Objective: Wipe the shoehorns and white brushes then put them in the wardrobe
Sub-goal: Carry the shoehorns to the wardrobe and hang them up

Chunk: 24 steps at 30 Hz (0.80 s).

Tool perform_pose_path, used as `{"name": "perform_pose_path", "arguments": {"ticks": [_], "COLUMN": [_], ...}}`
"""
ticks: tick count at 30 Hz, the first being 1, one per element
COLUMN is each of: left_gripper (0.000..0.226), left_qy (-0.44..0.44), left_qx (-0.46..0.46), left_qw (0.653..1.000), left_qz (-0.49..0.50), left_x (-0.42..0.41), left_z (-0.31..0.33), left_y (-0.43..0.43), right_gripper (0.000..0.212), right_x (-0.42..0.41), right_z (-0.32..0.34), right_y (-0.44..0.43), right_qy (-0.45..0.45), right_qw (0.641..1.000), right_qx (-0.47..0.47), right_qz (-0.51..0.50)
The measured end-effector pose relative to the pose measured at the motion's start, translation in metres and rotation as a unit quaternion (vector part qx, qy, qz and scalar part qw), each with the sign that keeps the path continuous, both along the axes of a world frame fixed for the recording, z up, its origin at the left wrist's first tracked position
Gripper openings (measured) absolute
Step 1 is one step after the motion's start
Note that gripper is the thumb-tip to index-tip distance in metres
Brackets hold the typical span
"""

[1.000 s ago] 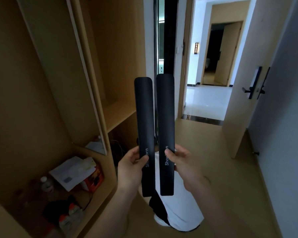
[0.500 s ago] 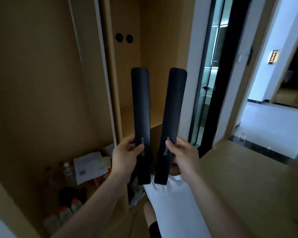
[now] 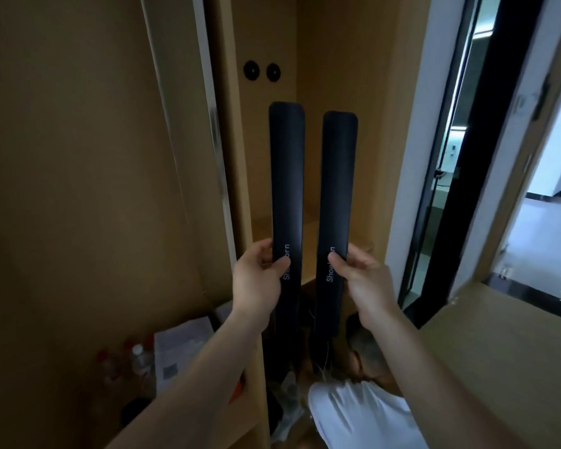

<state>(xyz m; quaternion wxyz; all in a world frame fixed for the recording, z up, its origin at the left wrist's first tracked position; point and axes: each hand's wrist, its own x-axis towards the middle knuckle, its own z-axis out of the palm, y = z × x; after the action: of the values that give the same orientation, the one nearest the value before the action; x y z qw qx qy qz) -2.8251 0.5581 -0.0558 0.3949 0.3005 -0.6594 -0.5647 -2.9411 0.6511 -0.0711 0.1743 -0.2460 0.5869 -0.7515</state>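
Two long black shoehorns with white lettering stand upright side by side in front of the open wooden wardrobe (image 3: 337, 124). My left hand (image 3: 259, 280) grips the left shoehorn (image 3: 287, 176) near its lower third, thumb across the lettering. In the same way my right hand (image 3: 363, 277) grips the right shoehorn (image 3: 337, 189). A narrow gap separates the two shoehorns. Behind them is the wardrobe's middle compartment with a shelf (image 3: 353, 234). No white brushes are in view.
The wardrobe's left compartment holds small bottles (image 3: 136, 354) and a white paper packet (image 3: 178, 348) on its floor. A vertical divider (image 3: 221, 157) separates the compartments. Right of the wardrobe are a glass door with a black frame (image 3: 467, 157) and a bright hallway (image 3: 548, 238).
The view has swung left and closer to the wardrobe. Both shoehorns have moved in front of the middle compartment and now stand parallel, the right one no longer tilted.
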Motion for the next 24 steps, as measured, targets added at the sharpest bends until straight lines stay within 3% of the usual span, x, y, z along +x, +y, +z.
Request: {"name": "perform_pose_path", "arguments": {"ticks": [10,24], "left_gripper": [0.031,0.025], "left_qy": [0.023,0.1], "left_qx": [-0.021,0.074], "left_qw": [0.998,0.99], "left_qz": [-0.048,0.06], "left_x": [-0.089,-0.194], "left_z": [0.034,0.033], "left_y": [-0.102,-0.16], "right_gripper": [0.038,0.031], "right_x": [-0.064,-0.152], "right_z": [0.034,0.029], "right_y": [-0.11,-0.186], "right_qy": [0.011,-0.009], "right_qw": [0.997,0.997], "right_qx": [-0.027,-0.063], "right_qz": [-0.064,-0.053]}}
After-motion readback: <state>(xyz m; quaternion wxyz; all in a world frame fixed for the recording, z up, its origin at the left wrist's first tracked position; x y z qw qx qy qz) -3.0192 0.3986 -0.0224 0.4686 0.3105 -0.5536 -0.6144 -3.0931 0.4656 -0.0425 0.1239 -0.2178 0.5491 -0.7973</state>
